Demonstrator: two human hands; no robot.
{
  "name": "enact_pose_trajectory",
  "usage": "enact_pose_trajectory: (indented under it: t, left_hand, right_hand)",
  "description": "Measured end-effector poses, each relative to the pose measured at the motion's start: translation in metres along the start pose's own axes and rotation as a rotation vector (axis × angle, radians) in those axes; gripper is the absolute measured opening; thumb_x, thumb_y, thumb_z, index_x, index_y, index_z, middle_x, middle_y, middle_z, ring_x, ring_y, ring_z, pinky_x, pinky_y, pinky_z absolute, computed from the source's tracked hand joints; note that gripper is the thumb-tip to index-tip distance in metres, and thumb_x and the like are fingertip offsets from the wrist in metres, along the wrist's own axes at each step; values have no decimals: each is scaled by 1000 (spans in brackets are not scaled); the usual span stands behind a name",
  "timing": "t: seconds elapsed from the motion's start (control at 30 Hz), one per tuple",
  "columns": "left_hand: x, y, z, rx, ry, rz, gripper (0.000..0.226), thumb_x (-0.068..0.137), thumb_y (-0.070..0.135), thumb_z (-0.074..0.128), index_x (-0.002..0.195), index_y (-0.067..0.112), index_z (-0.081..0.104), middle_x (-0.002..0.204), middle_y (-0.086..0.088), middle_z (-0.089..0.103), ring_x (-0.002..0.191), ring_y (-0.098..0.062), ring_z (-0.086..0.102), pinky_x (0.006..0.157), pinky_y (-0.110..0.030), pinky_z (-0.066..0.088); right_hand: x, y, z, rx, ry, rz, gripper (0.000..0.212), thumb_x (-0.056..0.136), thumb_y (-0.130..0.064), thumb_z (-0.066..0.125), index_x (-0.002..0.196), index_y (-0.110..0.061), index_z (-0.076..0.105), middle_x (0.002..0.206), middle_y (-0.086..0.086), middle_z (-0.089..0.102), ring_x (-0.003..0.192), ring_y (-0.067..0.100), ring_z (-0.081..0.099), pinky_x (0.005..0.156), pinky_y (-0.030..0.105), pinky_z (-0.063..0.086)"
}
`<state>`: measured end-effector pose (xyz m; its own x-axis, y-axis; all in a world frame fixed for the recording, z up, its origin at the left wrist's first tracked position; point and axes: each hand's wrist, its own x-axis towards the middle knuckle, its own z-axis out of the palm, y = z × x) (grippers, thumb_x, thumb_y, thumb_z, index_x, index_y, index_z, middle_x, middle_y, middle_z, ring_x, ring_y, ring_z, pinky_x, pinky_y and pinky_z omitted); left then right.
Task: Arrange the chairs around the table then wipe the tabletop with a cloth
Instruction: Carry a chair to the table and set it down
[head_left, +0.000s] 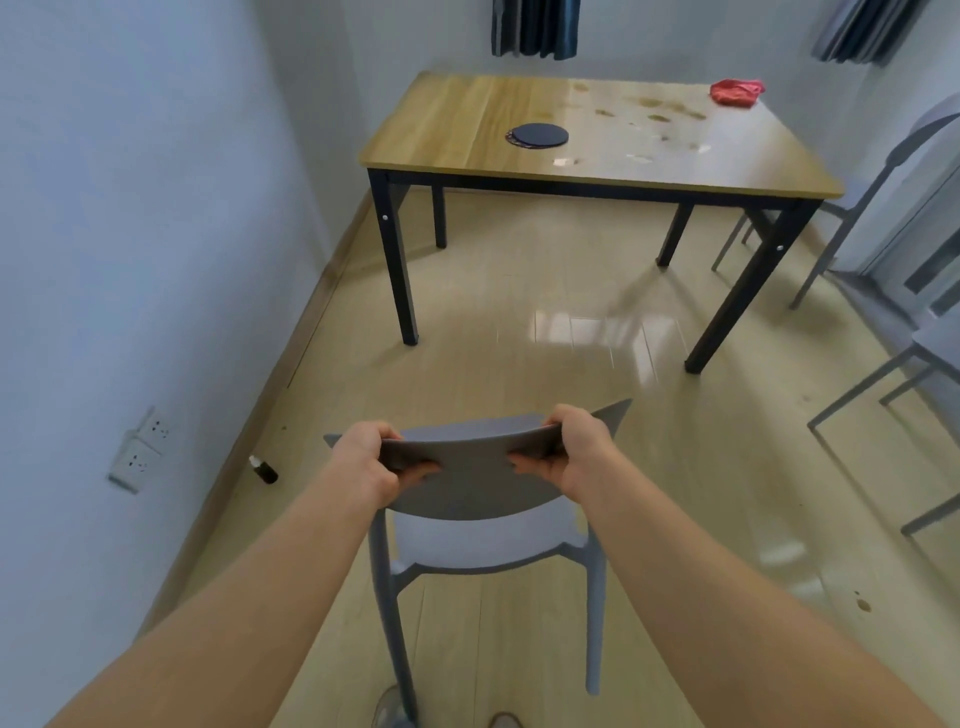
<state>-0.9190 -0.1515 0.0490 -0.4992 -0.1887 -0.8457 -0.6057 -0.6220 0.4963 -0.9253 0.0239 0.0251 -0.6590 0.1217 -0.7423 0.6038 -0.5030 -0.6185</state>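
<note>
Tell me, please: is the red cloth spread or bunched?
Bunched: the red cloth lies in a crumpled heap on the table.

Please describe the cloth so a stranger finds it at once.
Find the wooden table by the far wall. On its far right corner lies the crumpled cloth. It is red, unlike the flat dark disc on the same table.

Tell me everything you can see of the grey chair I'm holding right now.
The grey chair looks like matte moulded plastic, with a curved backrest, a paler seat and slim legs. It is upright, its back towards the camera, facing the table across open floor and well short of it. The left hand and right hand grip the backrest's top edge. Whether its feet touch the floor cannot be told.
</note>
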Motion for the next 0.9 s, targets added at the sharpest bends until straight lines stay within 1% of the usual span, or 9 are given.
enact_pose_trajectory:
  t: [0.07, 0.17, 0.3, 0.33, 0.4, 0.47, 0.57, 0.7, 0.9]
  left_hand:
    - [10, 6, -4, -5, -9, 10, 15, 86, -8, 39, 75, 2, 41, 87, -16, 42, 114, -45, 47, 92, -53, 48]
    - [28, 11, -11, 15, -21, 41, 20, 87, -10, 37, 73, 3, 43, 85, -15, 47, 84, -38, 53, 95, -54, 46]
    - [57, 13, -27, 5, -19, 52, 23, 89, -12, 33, 73, 1, 42, 80, -15, 48, 69, -35, 51, 96, -52, 45]
    - [68, 14, -34, -6, -12, 46, 21, 89, -12, 32, 75, 0, 42, 80, -16, 48, 69, -34, 51, 91, -49, 50]
    - [82, 13, -42, -30, -17, 44, 15, 88, -13, 33, 88, -1, 42, 80, -16, 48, 68, -34, 52, 61, -43, 59]
    - [96, 11, -49, -60, -14, 46, 25, 86, -14, 34, 105, 3, 39, 82, -16, 48, 69, -34, 54, 37, -41, 53]
    - [102, 3, -56, -89, -20, 69, 36, 82, -15, 33, 109, 8, 39, 83, -15, 49, 71, -33, 54, 53, -46, 56]
    - [105, -5, -73, -99, -12, 77, 30, 84, -17, 33, 98, 7, 45, 81, -12, 49, 69, -27, 52, 41, -33, 54]
    - [111, -3, -80, -103, -83, 92, 38, 85, -16, 34, 113, 9, 40, 83, -12, 51, 72, -26, 54, 54, -37, 56]
  right_hand:
    - [8, 4, 4, 21, -8, 0, 12, 88, 4, 41, 81, -6, 42, 88, 12, 42, 82, 35, 52, 63, 46, 53]
    - [24, 18, 7, 55, -21, -16, 11, 87, 7, 42, 87, -4, 44, 84, 13, 45, 72, 31, 52, 58, 44, 53]
    - [45, 52, 13, 102, -15, 2, 36, 86, 10, 42, 122, 11, 46, 110, 24, 54, 78, 35, 60, 45, 34, 55]
    - [51, 61, 18, 119, 1, 13, 39, 86, 10, 42, 125, 12, 44, 109, 24, 55, 77, 35, 60, 44, 33, 54]
    - [54, 71, 21, 154, 27, 22, 41, 86, 10, 42, 128, 10, 42, 109, 24, 55, 77, 35, 60, 44, 33, 54]
    - [59, 78, 23, 206, 47, 26, 41, 87, 9, 42, 127, 8, 42, 110, 24, 55, 79, 36, 60, 46, 35, 55]
    - [60, 87, 19, 294, 56, 20, 34, 86, 10, 38, 118, 0, 44, 111, 24, 54, 80, 35, 58, 46, 37, 55]
    - [57, 115, 18, 357, 56, 19, 42, 87, 11, 38, 127, -4, 44, 114, 20, 54, 85, 32, 57, 50, 37, 57]
    - [60, 121, 22, 432, 55, 19, 40, 87, 10, 39, 124, -5, 44, 109, 18, 54, 83, 32, 57, 50, 38, 58]
